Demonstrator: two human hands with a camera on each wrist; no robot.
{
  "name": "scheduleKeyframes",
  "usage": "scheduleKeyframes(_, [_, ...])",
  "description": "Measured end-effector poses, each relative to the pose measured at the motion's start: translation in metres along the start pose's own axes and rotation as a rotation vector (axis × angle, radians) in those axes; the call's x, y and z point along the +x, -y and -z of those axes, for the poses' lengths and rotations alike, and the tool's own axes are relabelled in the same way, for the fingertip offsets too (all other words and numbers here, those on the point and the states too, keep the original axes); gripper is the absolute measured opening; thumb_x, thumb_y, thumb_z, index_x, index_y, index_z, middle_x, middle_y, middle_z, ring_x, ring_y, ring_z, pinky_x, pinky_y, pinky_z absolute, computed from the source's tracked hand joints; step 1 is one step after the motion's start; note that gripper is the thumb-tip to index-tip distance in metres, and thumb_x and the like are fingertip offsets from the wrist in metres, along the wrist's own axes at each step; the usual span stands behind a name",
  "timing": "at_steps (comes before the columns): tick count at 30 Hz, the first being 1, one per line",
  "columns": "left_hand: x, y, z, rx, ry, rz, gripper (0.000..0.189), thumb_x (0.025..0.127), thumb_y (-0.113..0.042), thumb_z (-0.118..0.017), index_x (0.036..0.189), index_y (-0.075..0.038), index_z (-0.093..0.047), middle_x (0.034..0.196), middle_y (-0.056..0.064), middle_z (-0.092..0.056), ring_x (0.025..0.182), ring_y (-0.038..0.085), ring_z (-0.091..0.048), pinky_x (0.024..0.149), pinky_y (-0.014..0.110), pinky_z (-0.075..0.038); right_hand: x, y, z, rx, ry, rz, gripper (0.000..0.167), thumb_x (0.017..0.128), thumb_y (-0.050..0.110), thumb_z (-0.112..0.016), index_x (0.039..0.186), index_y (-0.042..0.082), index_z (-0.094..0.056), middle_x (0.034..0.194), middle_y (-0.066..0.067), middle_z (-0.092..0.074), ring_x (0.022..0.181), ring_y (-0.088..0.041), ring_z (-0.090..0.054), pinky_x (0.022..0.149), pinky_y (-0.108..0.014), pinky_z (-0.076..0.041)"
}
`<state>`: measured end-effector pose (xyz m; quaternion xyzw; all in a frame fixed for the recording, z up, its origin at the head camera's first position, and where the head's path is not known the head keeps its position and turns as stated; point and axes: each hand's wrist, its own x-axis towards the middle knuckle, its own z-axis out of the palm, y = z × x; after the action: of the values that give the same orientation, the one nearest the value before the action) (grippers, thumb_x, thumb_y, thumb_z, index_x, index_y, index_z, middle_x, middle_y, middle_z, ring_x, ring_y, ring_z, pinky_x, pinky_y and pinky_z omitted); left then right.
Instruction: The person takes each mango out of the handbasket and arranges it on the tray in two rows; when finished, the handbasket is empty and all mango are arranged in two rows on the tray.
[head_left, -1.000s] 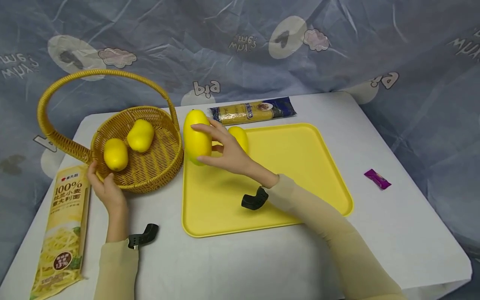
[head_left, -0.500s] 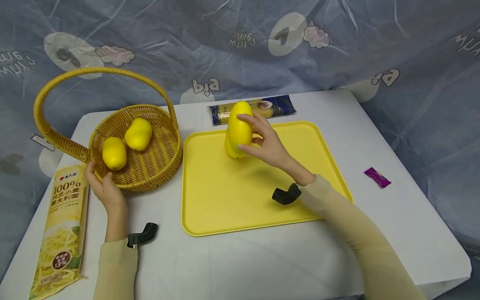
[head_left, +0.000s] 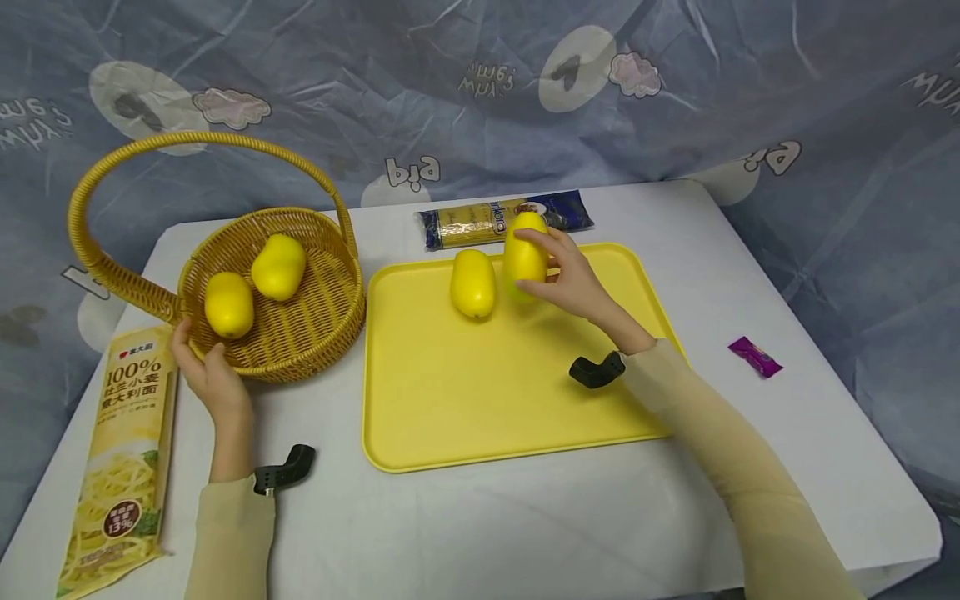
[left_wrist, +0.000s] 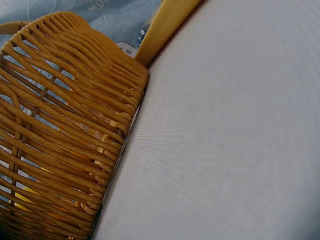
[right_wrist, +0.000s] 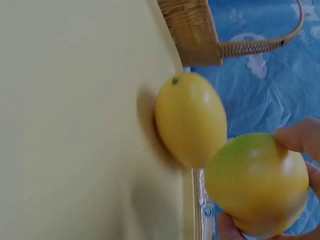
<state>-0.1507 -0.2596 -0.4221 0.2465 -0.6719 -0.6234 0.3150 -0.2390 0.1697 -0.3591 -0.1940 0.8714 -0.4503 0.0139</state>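
My right hand [head_left: 573, 279] pinches a yellow mango [head_left: 526, 254] with a greenish end, fingers on its top and thumb low on its side. It is held over the back part of the yellow tray [head_left: 450, 417]. Just left of it, another mango [head_left: 473, 284] lies on the tray; the right wrist view shows both mangoes close together. My left hand [head_left: 216, 379] grips the near-left rim of the wicker basket [head_left: 322, 354], beside the handle's base. Inside the basket lie two more mangoes, one at the left [head_left: 229, 306] and one farther back [head_left: 278, 267].
A long pack of noodles [head_left: 123, 450] lies left of the basket. Behind the tray is a blue and gold pasta pack [head_left: 465, 225], partly hidden by the held mango. A small purple wrapped sweet [head_left: 755, 357] lies on the white table [head_left: 810, 467] at the right.
My right hand has carried the mango from beside the basket rightward, past the mango on the tray, which now shows fully. My left hand has stayed at the basket rim.
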Motion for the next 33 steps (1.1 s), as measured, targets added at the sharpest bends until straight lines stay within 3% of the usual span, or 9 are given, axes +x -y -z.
scheduleKeyframes(9, [-0.004,0.001,0.000,0.027,0.006,0.007,0.051,0.091,-0.003,-0.030,0.140,-0.015,-0.034,0.151,-0.001,-0.028,0.139,0.001,-0.021,0.109,0.007,-0.014,0.009,-0.021,0.003,-0.161,0.098,-0.088,0.063,0.084,0.016,-0.067,0.141,0.018,-0.041,0.151,-0.027,-0.014,0.129,-0.043,-0.034,0.095,-0.055,-0.043])
scheduleKeyframes(19, [-0.004,0.001,0.000,0.034,0.002,0.008,0.052,0.090,-0.003,-0.031,0.140,-0.016,-0.034,0.150,-0.001,-0.029,0.139,0.001,-0.021,0.108,0.007,-0.014,0.020,-0.027,-0.001,-0.240,0.102,-0.116,0.064,0.082,0.018,-0.068,0.140,0.020,-0.042,0.151,-0.027,-0.015,0.138,-0.044,-0.022,0.103,-0.060,-0.032])
scheduleKeyframes(27, [-0.004,0.000,-0.001,0.032,0.007,-0.002,0.051,0.090,-0.004,-0.031,0.140,-0.015,-0.034,0.150,-0.001,-0.029,0.140,0.001,-0.021,0.108,0.007,-0.014,0.023,-0.025,-0.003,-0.285,0.178,-0.179,0.066,0.084,0.021,-0.065,0.144,0.021,-0.037,0.152,-0.028,-0.010,0.140,-0.045,-0.017,0.104,-0.060,-0.032])
scheduleKeyframes(33, [-0.004,0.000,0.000,0.034,0.008,0.002,0.051,0.091,-0.004,-0.030,0.140,-0.016,-0.034,0.150,-0.002,-0.028,0.140,0.001,-0.020,0.108,0.007,-0.014,0.023,-0.025,-0.005,-0.311,0.218,-0.178,0.068,0.086,0.027,-0.063,0.147,0.023,-0.031,0.153,-0.028,-0.011,0.143,-0.042,-0.012,0.106,-0.062,-0.027])
